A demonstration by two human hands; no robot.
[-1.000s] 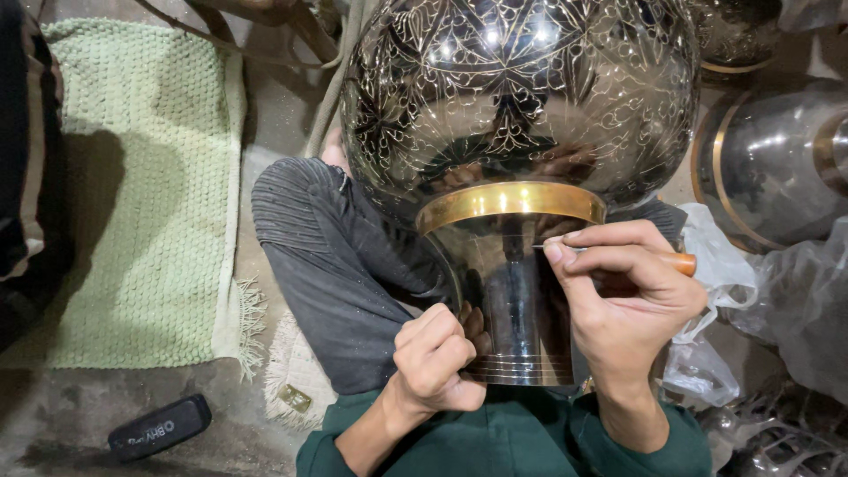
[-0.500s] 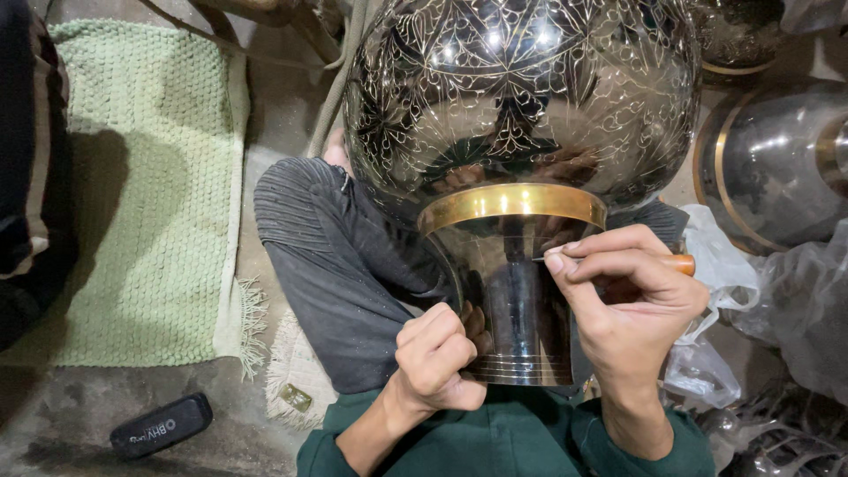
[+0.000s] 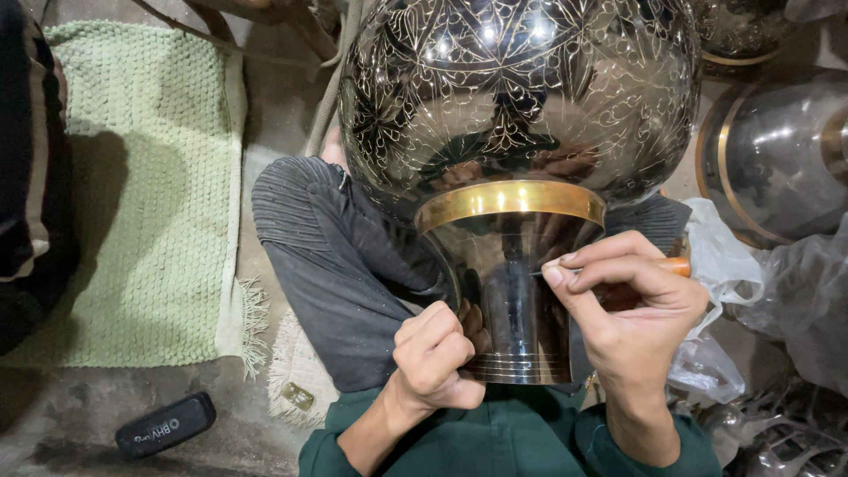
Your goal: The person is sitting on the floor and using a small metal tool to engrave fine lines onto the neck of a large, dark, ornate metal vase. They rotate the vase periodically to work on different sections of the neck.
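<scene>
Hands crowd the vase (image 3: 521, 132) neck: left (image 3: 433, 358) fisted at its base edge, right (image 3: 632, 300) pinching an engraving tool (image 3: 676, 265).

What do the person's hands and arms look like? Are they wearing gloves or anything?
No gloves. The left hand and the right hand are both bare, with no rings, watch or bracelets to see. The fingers have short nails. The forearms are bare up from the wrists, and dark green sleeves are pushed back near the elbows at the bottom of the picture.
</scene>
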